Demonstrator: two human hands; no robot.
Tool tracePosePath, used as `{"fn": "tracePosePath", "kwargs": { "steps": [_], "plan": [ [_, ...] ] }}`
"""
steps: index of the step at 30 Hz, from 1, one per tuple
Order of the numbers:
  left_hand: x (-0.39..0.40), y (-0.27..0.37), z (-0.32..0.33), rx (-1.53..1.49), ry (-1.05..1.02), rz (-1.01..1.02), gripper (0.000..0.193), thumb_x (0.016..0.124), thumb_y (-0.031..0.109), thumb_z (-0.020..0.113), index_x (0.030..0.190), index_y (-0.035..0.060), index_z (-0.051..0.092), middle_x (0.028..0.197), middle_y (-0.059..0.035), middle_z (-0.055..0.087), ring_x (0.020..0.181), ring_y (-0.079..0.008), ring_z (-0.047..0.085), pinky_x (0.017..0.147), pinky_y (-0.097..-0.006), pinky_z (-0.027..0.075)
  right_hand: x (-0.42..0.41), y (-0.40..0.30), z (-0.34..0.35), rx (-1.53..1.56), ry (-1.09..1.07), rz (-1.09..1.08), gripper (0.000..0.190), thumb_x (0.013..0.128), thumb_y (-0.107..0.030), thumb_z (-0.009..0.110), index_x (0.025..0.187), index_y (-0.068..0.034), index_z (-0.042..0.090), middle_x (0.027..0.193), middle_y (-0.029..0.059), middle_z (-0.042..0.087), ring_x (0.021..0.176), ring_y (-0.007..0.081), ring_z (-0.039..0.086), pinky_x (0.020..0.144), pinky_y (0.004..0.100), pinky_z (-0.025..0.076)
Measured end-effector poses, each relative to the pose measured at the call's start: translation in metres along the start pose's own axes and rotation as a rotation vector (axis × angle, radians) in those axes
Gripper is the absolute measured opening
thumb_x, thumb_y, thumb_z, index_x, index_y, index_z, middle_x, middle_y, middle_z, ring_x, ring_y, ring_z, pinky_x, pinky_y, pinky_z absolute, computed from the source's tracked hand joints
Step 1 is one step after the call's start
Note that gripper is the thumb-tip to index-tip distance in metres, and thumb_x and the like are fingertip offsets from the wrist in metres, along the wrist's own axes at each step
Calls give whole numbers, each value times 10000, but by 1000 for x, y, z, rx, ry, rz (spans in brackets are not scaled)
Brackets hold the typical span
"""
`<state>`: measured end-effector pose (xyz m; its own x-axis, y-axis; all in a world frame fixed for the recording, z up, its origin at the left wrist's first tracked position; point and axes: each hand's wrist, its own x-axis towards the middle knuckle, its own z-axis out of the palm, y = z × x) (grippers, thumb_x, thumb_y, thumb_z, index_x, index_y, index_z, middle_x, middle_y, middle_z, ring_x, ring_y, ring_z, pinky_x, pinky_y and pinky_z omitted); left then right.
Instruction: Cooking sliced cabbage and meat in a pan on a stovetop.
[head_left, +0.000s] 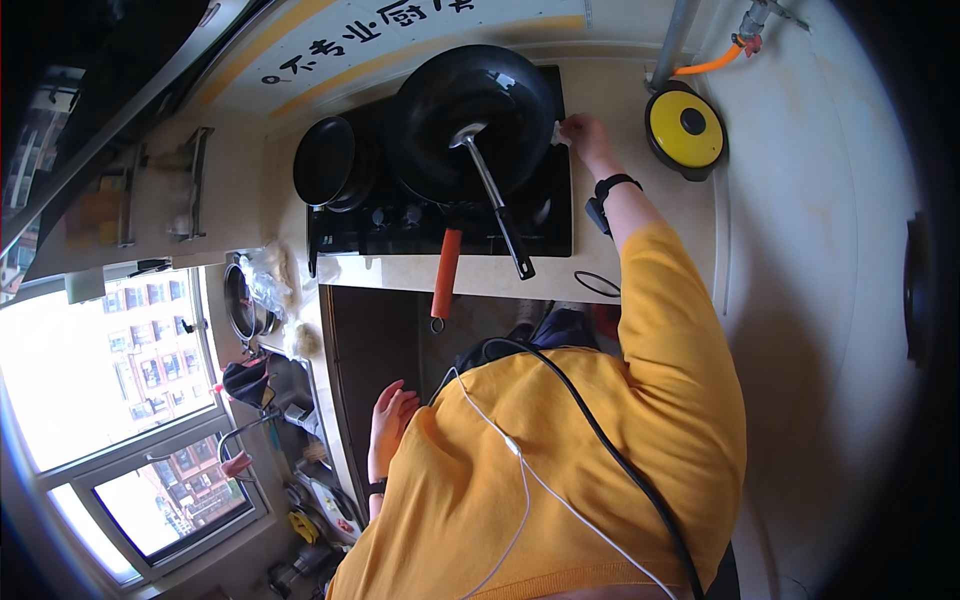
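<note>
My right hand (586, 141) grips a crumpled white tissue or cloth (559, 135) at the right edge of the black glass stove (553, 180), close beside a large dark wok (420, 97). A metal spatula (487, 174) with a black grip rests in the wok, its handle reaching over the stove's front edge. The wok's orange-red handle sleeve (445, 274) points towards me. My left hand (393, 412) hangs by my side with its fingers loosely bent, away from the stove; I see nothing in it. A smaller black pan (325, 160) sits tilted on the stove's left side.
A yellow-lidded pot (686, 129) stands on the counter (600, 82) to the right, near an orange hose (706, 64) and the wall. A black cable loop (598, 283) lies at the counter's front edge. To the left are plastic bags (267, 281), a sink area and a window.
</note>
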<state>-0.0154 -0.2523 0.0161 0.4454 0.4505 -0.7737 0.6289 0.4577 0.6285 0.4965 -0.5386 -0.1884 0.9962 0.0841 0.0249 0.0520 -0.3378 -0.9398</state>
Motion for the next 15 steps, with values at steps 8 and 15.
{"fn": "tracePosePath", "kwargs": {
  "steps": [8, 15],
  "plan": [
    [-5, -7, -8, 20, 34, 5, 301, 902, 172, 477, 1178, 56, 445, 943, -110, 585, 848, -178, 591, 752, -290, 504, 1, 2, 14, -104, 60, -280, 36, 683, -14, 591, 717, -17, 598, 776, 130, 578, 753, 288, 579, 666, 330, 450],
    [-9, -11, -4, -46, 58, 3, 306, 902, 162, 476, 1181, 43, 439, 948, -109, 581, 850, -176, 587, 757, -291, 501, -27, 2, 18, -128, -47, -245, 51, 700, -43, 602, 736, -8, 608, 788, 146, 580, 762, 304, 588, 657, 342, 455]
  ]
}}
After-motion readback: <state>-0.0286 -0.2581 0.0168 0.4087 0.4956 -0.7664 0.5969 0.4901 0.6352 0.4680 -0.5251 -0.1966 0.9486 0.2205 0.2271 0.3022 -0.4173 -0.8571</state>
